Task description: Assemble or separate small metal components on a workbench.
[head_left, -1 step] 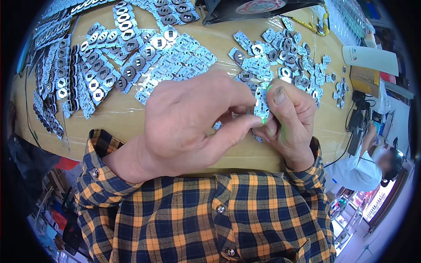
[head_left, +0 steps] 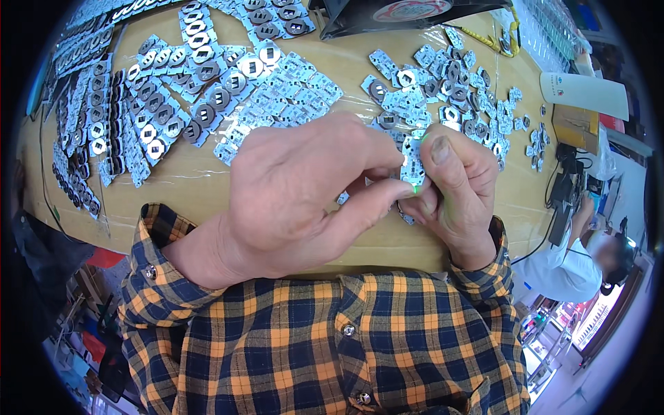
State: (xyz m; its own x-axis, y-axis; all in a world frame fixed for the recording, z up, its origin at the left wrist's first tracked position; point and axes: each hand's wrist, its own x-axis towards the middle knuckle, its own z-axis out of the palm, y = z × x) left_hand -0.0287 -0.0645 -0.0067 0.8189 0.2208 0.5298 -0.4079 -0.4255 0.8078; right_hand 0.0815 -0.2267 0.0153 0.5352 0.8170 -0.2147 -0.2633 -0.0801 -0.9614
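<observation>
- left hand point(head_left: 287, 183) is palm-down just off centre toward 10 o'clock, in a pinch grip, thumb point(head_left: 370, 211) aimed at roughly 2
- right hand point(head_left: 462, 181) sits near 3, fingers curled in, thumbnail showing, thumb at 11
- wrists bare, honestly pretty close together

Left hand point(head_left: 297, 187) and right hand point(head_left: 465, 181) pinch a circuit board point(head_left: 413, 164). Loose boards point(head_left: 408, 104) lie beyond it, board panels point(head_left: 289, 90) to its left.

Pale-blue board point(head_left: 413, 166), orange-navy plaid shirt point(head_left: 277, 332)
</observation>
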